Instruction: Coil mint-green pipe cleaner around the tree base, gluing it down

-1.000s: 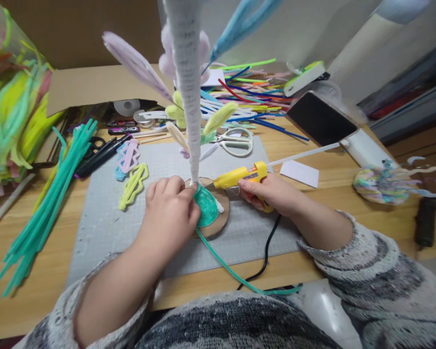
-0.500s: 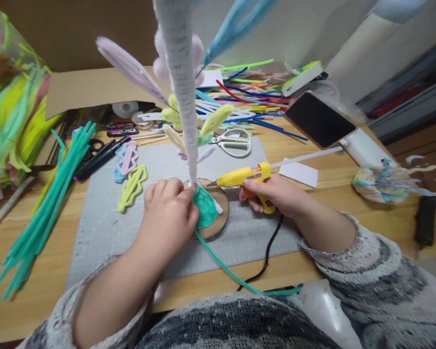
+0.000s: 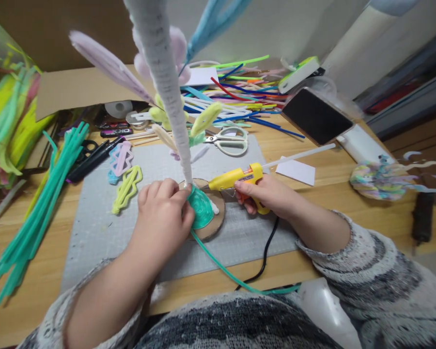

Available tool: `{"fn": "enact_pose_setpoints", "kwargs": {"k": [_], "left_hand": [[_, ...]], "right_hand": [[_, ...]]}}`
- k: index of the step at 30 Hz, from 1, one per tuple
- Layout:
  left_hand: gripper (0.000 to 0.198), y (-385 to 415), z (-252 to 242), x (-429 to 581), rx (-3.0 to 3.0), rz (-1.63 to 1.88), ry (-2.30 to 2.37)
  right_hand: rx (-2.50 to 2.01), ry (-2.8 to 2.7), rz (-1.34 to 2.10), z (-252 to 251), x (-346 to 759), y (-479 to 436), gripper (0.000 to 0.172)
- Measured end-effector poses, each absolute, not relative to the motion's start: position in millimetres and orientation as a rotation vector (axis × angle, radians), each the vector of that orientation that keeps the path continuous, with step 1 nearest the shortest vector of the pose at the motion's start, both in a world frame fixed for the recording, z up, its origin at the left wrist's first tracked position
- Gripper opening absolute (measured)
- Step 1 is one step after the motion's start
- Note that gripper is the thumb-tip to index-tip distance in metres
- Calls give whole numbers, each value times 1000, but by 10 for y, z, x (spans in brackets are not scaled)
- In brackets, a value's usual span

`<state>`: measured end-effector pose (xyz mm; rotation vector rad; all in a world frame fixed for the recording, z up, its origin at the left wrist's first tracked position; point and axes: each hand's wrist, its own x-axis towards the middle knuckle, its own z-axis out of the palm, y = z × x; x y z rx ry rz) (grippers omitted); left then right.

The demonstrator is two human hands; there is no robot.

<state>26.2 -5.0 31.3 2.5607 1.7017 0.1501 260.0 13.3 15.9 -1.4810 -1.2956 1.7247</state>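
My right hand (image 3: 256,194) is wrapped around a yellow hot glue gun (image 3: 236,178), with a clear glue stick (image 3: 300,156) poking out of its back. The gun's nozzle points left, close to the foot of a tall white wrapped stem (image 3: 170,92). That stem rises from a round wood slice (image 3: 218,220). A green pipe cleaner coil (image 3: 202,209) covers part of the slice, and its loose tail (image 3: 221,265) runs toward my body. My left hand (image 3: 165,208) is closed at the coil's left edge, thumb and index finger pinching the green pipe cleaner; its fingertips are partly hidden.
Green pipe cleaners (image 3: 39,213) lie at left beside a black pen (image 3: 94,157) and zigzag pieces (image 3: 127,189). Scissors (image 3: 232,141) rest behind the slice. A phone (image 3: 317,116) and a white card (image 3: 296,169) are at right. The gun's black cord (image 3: 267,252) trails toward me.
The view has shifted slightly, and the white stem's upper part appears farther left. The glue gun's nozzle is a little nearer the stem's foot. Both hands keep their holds.
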Motion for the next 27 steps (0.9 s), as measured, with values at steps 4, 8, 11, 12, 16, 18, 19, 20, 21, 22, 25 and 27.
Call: {"fn": "enact_pose_setpoints", "kwargs": {"k": [4,8,11,12,16,18,19,20,21,22,25,27], "left_hand": [[32,-50,315,263,2567,145,1704],[32,-49,309,261,2576,150,1705],[31,-47,305,259,2583,154,1703],[31,-47,305,259,2584,154,1703],[31,-50,307,258,2588,172,1697],[31,-52,308,258,2586,186,1695],[31,-53,308,259,2583,191,1695],[31,-54,307,259,2579,193,1695],[31,-54,307,259,2577,193,1697],[31,-55,306,259,2577,191,1698],[30,-55,303,260,2588,184,1700],[30,-55,303,260,2592,187,1700]], "right_hand": [[-1497,-1306,1719,167,2598,130,49],[-1492,-1328,1724,150,2608,131,47],[-1483,-1350,1730,151,2613,133,45],[-1481,-1362,1733,154,2614,134,45],[-1476,-1409,1731,162,2624,129,45],[-1466,-1427,1724,157,2632,124,46],[-1462,-1439,1719,152,2636,121,46],[-1460,-1448,1710,147,2640,118,47],[-1461,-1455,1703,142,2645,114,48],[-1464,-1459,1698,138,2650,111,48],[-1475,-1452,1702,126,2664,102,48],[-1471,-1447,1716,120,2674,96,47]]}}
